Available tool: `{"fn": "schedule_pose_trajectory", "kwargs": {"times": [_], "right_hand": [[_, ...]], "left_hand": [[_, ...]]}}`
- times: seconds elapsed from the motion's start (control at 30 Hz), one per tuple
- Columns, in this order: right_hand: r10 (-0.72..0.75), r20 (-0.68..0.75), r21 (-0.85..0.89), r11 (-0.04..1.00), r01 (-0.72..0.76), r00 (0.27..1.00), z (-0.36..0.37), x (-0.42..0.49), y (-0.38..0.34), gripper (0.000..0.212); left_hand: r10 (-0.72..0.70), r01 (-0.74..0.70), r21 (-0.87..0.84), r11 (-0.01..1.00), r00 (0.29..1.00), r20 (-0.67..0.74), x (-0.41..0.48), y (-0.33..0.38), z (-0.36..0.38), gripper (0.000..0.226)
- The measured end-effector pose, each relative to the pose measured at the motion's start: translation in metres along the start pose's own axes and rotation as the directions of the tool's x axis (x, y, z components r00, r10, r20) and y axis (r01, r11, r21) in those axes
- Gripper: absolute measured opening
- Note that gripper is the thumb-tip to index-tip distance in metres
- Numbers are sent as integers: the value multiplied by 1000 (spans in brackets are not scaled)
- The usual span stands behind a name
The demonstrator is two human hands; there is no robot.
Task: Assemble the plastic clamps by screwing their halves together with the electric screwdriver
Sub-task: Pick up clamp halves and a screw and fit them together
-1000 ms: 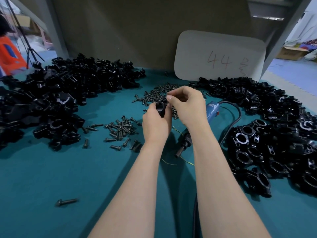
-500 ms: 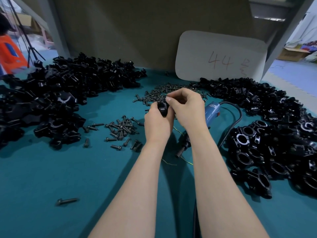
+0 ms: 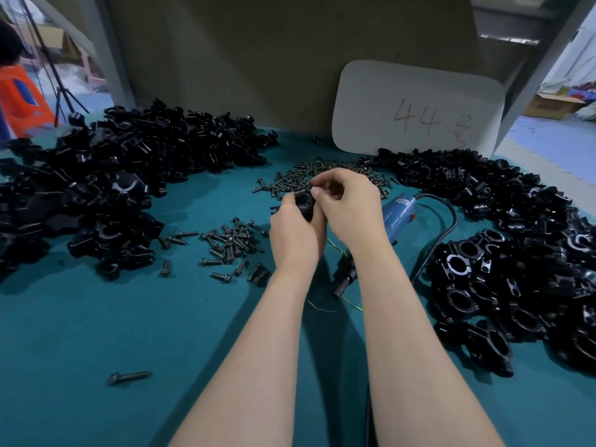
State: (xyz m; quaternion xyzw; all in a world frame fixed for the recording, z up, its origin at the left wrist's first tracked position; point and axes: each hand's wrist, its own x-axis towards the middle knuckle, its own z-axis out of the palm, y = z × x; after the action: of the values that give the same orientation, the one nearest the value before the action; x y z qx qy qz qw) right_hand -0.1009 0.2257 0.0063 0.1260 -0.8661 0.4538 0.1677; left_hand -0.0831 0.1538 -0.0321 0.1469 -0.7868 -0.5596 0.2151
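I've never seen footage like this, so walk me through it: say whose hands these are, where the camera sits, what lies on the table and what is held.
No machine here: a person works with bare hands, and the one picture comes from a camera worn on their head, looking down. The left hand grips a black plastic clamp while the right hand pinches what looks like a small screw at its top. On the teal table lie heaps of black clamp parts left and right, with loose screws between. The blue electric screwdriver lies unheld, partly hidden behind the right wrist. A white card marked 44 leans behind.
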Motion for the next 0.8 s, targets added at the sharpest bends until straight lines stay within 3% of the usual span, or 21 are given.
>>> {"fn": "schedule_pose_trajectory", "kwargs": {"times": [0.17, 0.27, 0.37, 0.47, 0.63, 0.8], "right_hand": [[61, -29, -53, 997, -62, 998, 7, -2, 0, 4], [138, 9, -96, 986, -136, 990, 12, -1, 2, 20], [125, 19, -181, 976, -120, 992, 12, -1, 4, 33], [101, 21, -182, 979, -96, 995, 6, 0, 4, 29], [92, 103, -197, 978, -71, 990, -6, 6, 1, 8], [94, 144, -204, 977, -64, 985, 8, 1, -4, 26]], "left_hand": [[46, -42, 132, 990, 999, -30, -1, -1, 1, 34], [74, -66, 164, 984, 996, -40, -1, -3, 2, 24], [107, -99, 211, 973, 994, -28, -1, -3, 1, 30], [125, -117, 202, 972, 992, -26, -2, -2, -2, 37], [124, -114, 185, 976, 991, -43, -3, -4, -2, 23], [105, -94, 160, 983, 992, -64, 1, -3, -4, 29]]}}
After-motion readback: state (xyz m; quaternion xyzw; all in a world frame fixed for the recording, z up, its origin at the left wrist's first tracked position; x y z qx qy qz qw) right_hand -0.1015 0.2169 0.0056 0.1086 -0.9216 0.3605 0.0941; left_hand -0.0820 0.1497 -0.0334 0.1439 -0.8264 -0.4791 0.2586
